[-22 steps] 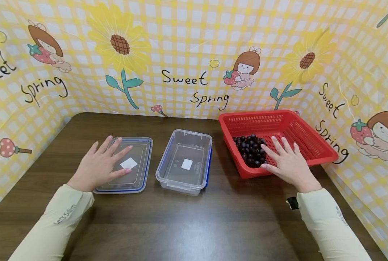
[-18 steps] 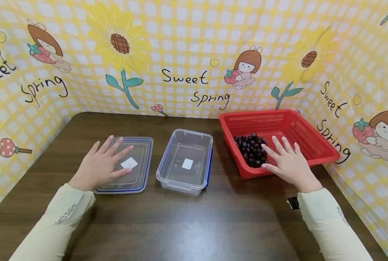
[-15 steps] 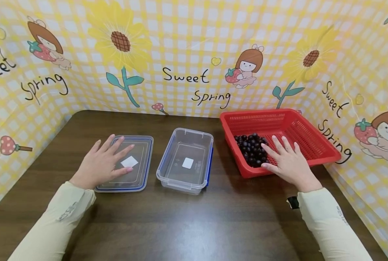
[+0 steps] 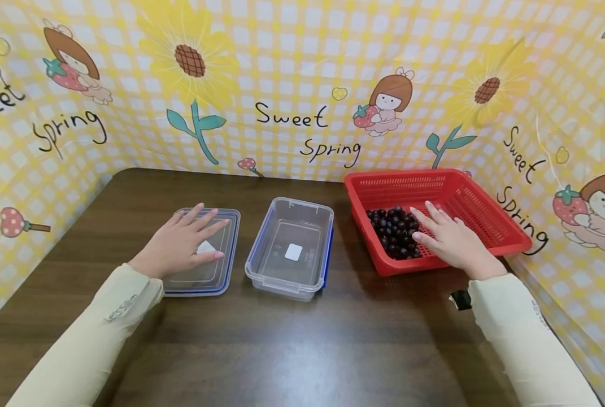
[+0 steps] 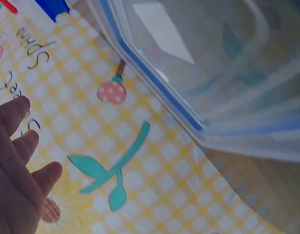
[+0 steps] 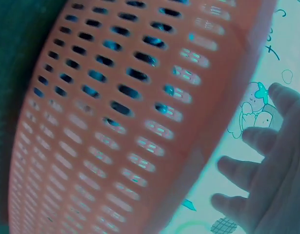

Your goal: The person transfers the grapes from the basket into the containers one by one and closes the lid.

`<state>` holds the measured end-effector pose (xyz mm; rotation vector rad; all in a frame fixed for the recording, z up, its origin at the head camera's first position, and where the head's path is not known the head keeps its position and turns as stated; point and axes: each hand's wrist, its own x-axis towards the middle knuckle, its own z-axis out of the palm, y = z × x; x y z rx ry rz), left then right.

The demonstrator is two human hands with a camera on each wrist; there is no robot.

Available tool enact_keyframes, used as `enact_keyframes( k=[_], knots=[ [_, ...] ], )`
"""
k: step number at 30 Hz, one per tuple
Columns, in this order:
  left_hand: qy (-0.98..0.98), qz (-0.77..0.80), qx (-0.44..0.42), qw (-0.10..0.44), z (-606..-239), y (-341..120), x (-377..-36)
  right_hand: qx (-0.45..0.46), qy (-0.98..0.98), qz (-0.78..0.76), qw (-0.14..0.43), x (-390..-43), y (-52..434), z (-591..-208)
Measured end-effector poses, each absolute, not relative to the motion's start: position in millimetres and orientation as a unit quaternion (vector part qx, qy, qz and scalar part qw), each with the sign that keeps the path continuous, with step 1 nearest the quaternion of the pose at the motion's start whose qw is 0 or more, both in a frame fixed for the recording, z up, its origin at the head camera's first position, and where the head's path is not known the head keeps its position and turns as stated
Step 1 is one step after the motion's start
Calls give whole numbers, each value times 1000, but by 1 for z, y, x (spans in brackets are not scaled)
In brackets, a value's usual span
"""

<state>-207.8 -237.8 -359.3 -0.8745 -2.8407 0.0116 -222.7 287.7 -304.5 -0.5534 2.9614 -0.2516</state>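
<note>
My left hand (image 4: 180,243) hovers over a clear plastic lid (image 4: 221,277) with a blue seal and a white label, covering part of it. Its fingers are extended; the left wrist view shows them apart from the lid (image 5: 164,105). To the lid's right stands a clear rectangular food container (image 4: 287,277) with nothing in it. My right hand (image 4: 452,240) is stretched over the near side of a red perforated basket (image 4: 510,247), fingers spread and holding nothing. Dark round grapes (image 4: 396,232) lie in the basket's left part. The right wrist view shows the basket's slotted wall (image 6: 106,141).
Everything stands on a dark wooden table (image 4: 282,339). A yellow checked cloth (image 4: 292,68) with printed flowers and figures rises behind the table and at both sides. A blue clip (image 4: 329,254) hangs along the container's right side.
My left hand has moved right and slightly away from me over the lid. The right hand has shifted a little right and farther over the basket. The lid, container and grapes stay put.
</note>
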Motion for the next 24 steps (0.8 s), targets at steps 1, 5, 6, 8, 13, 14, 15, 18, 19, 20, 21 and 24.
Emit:
enact_keyframes(
  k=[1,5,6,8,13,14,15,18,19,20,21,24],
  knots=[
    [-951,-1,-298,78,-358,-234,-211,-179,977,-94,71,-224,288,-302],
    [-948,-13,-316,47,-356,-218,-222,-166,970,-130,119,-232,291,-292],
    [-946,-12,-320,41,-356,-214,-225,-163,968,-141,131,-234,292,-290],
    [-944,-12,-328,31,-355,-206,-231,-157,962,-164,153,-239,292,-286],
    [-939,-17,-343,11,-353,-189,-243,-151,946,-204,199,-251,294,-279],
    [-939,-19,-345,5,-353,-186,-245,-149,944,-208,207,-253,294,-278],
    [-938,-21,-347,0,-353,-183,-247,-146,943,-208,213,-255,294,-277],
    [-937,-25,-349,-17,-355,-176,-251,-138,943,-203,225,-261,293,-274],
    [-937,-24,-348,-22,-357,-175,-252,-137,943,-202,228,-262,292,-274],
    [-937,-26,-348,-27,-358,-174,-253,-135,943,-202,230,-264,291,-273],
    [-937,-25,-348,-31,-359,-172,-254,-133,943,-198,232,-265,290,-272],
    [-936,-31,-347,-38,-361,-170,-256,-134,943,-192,235,-270,287,-271]
  ],
)
